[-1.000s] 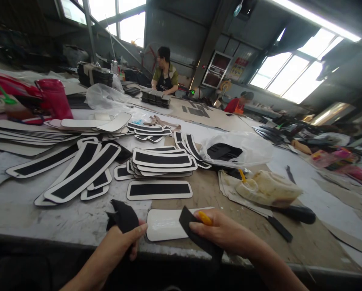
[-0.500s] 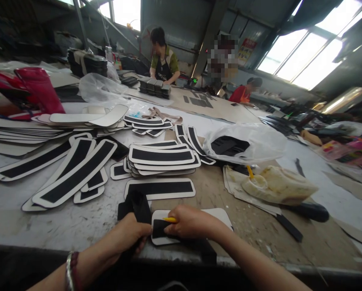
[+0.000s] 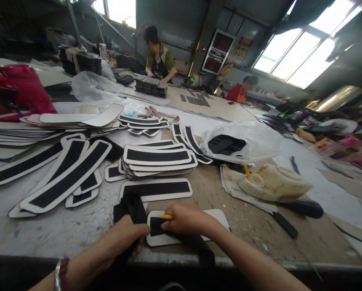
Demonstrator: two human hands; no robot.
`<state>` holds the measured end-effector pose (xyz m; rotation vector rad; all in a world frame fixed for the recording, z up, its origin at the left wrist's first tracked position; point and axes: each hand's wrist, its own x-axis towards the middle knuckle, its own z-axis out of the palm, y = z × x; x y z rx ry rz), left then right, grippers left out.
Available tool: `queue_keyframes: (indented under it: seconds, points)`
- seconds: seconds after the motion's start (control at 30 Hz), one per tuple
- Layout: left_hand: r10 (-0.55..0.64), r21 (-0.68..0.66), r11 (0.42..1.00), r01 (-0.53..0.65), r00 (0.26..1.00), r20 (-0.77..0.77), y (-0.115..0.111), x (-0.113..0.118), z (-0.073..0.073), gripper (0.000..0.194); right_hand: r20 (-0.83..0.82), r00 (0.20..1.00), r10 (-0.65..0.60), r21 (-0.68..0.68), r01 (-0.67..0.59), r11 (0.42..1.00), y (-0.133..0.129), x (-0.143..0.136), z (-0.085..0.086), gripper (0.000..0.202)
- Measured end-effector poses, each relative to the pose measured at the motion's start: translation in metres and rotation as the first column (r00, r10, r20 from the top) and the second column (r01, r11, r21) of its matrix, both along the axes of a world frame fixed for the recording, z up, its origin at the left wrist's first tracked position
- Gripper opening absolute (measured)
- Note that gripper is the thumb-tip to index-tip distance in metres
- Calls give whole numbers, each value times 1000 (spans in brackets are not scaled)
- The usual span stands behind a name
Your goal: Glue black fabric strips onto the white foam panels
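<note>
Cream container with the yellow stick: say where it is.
In the head view, the cream container lies right of the right hand, on the near side of the plastic bag.

A cluttered worktable carries white-bordered black strips and a plastic bag.

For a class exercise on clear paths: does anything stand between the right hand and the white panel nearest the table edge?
Yes, the black strip lies between them, held by the right hand against the white panel. Nothing else visible blocks the way; the left hand is at the panel's left end.
</note>
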<state>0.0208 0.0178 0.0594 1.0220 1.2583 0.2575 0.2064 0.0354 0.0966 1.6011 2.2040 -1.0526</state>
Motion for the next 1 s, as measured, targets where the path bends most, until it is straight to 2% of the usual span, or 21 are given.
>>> queue_keyframes:
  seconds: [0.17,0.3,0.47,0.6,0.77,0.87,1.0]
  points:
    - [-4,49,999,4,1000,-12,1,3,-11,42,18,1000,1,15,-2,1000,-1,-3,0,20]
    - [18,72,997,-13,997,-75,2,7,-19,37,34,999,0,25,-1,1000,-2,-4,0,22]
    - [23,96,995,-15,996,-81,2,6,-20,34,27,999,-23,33,22,999,-4,5,5,20]
    - [23,130,991,-17,998,-51,1,0,-18,36,62,994,-95,36,93,995,-21,37,16,18]
    - [11,115,993,-3,997,-70,-1,-7,-16,44,59,947,-317,88,312,946,-57,98,23,13]
    - [-10,127,992,22,996,-90,0,-9,-18,50,29,908,-418,146,410,900,-75,122,15,12]
    - [-34,146,988,57,988,-153,-1,-6,-23,57,21,862,-507,256,485,836,-85,129,-4,16]
